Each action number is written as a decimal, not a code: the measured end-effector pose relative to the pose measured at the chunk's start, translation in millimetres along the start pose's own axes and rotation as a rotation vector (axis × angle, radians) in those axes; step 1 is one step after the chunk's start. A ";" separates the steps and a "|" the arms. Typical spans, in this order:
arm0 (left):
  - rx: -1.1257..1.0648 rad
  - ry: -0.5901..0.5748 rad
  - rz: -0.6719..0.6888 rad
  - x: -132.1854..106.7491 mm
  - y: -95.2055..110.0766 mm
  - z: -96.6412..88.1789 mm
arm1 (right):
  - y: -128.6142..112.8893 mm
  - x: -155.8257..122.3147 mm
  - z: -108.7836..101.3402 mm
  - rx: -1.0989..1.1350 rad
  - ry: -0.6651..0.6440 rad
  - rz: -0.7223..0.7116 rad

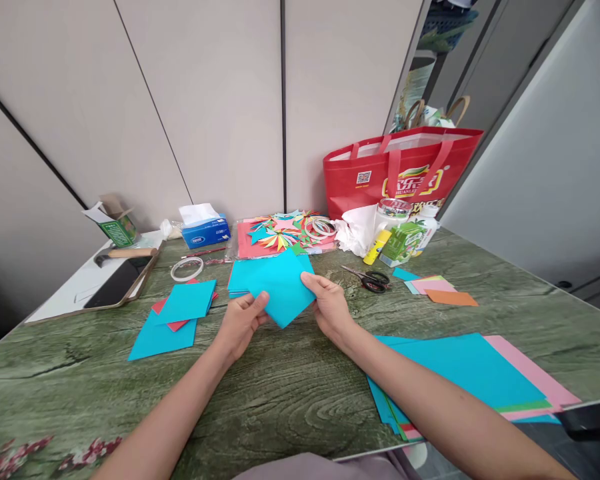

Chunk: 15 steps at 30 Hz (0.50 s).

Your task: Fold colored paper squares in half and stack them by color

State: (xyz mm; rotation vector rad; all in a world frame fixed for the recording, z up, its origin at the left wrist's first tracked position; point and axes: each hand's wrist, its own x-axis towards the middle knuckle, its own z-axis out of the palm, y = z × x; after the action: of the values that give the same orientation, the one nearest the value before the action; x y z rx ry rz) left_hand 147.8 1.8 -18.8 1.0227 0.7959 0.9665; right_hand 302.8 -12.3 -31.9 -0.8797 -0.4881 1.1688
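Note:
A blue sheet of paper (pixel 284 293) is held up over the table, turned so that one corner points down at me. My left hand (pixel 243 321) pinches its left corner between thumb and fingers. At the opposite corner, my right hand (pixel 331 305) grips it with the thumb on top. Just behind lies a stack of blue paper (pixel 237 275), partly covered by the held sheet. To the left are blue folded papers (pixel 187 301) with red ones between them. A larger pile of coloured paper (pixel 470 367) lies under my right forearm.
Scissors (pixel 373 279), a yellow glue stick (pixel 377 247) and paper strips (pixel 450 297) lie to the right. Behind are folded paper stars (pixel 283 233), a tissue box (pixel 205 231) and a red bag (pixel 350 187). At left are a tape roll (pixel 187 269), phone (pixel 117 283) and hammer-like tool (pixel 130 253).

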 end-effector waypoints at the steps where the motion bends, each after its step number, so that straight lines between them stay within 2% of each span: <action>1: 0.010 -0.022 -0.015 -1.0 -1.8 1.7 | 0.2 0.2 -0.1 0.001 -0.006 0.003; 9: 0.040 -0.046 -0.066 -2.9 -4.7 3.1 | -0.6 4.4 -1.5 0.040 0.020 0.008; 15: 0.043 0.014 0.019 -2.2 -5.8 3.9 | 1.8 5.9 -1.2 0.037 0.028 0.017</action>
State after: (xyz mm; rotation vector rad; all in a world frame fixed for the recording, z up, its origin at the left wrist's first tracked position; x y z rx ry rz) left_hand 152.0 -2.7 -22.8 1.0634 0.8232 0.9771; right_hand 304.6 -7.0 -34.7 -0.8686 -0.4352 1.1762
